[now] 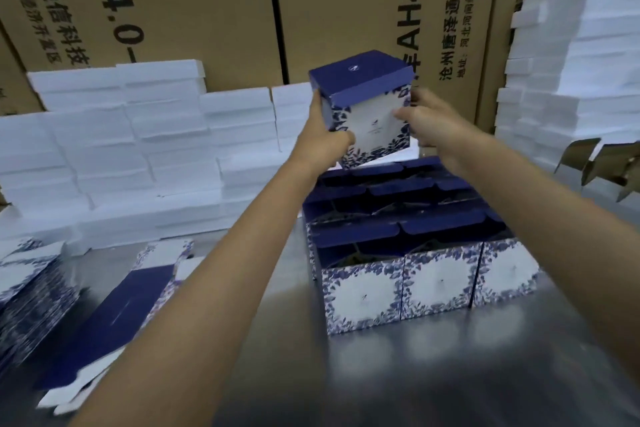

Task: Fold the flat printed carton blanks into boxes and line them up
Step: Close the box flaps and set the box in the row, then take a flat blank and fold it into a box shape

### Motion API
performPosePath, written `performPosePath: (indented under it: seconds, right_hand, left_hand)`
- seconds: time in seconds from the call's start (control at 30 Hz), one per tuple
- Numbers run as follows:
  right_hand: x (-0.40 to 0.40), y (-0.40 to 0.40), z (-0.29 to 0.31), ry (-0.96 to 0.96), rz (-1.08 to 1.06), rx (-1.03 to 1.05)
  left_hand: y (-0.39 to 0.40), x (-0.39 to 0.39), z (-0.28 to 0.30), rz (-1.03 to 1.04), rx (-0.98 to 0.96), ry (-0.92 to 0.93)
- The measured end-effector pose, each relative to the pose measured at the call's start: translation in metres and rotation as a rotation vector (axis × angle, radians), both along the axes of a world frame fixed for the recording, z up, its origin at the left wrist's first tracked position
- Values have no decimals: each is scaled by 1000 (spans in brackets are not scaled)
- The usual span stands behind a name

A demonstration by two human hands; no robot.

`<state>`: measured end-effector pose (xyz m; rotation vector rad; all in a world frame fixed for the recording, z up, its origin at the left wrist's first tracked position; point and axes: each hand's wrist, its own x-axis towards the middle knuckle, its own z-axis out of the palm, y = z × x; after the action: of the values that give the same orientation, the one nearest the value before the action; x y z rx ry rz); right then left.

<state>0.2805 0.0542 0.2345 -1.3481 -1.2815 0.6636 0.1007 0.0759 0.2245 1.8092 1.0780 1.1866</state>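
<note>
My left hand (323,140) grips the near-left corner of the folded box (367,111), thumb across the printed front panel and fingers curled round the left side. My right hand (427,125) holds the opposite side, fingers curled against the right edge with the thumb on the front panel. Both hands are closed on the same box; neither is spread.

The box sits at twelve o'clock from me, lifted above the far end of the lined-up boxes (412,253), dark blue lid uppermost and slightly tilted. I judge the two-sided grip keeps the walls square while the box goes to the back of the block.

The lined-up boxes stand at one o'clock on the metal tabletop (346,374), packed touching in rows, flaps open upward, which keeps the row straight.

At eight o'clock one flat blank (114,315) lies printed side up, within reach. At nine o'clock, the stack of flat blanks (31,291) waits.

White foam blocks (114,149) are piled at ten o'clock and at two o'clock. Brown shipping cartons (207,10) form the back wall.
</note>
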Motion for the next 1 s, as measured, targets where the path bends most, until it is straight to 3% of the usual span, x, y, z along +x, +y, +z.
performPosePath:
  seconds: [0.27,0.47,0.73,1.0]
  right_hand:
    - [96,76,-28,25,-163,-206]
    - [124,106,-63,67,-176,-342]
    - [101,96,-57,-36,-192,-356]
    - [5,48,-31,-240,-46,-339]
  left_hand:
    - [93,117,-24,-117,-162,118]
    - [133,141,-49,-195,-337,351]
    - [121,119,-46,-146,-369,367]
    - [54,74,-19,-188,-238,292]
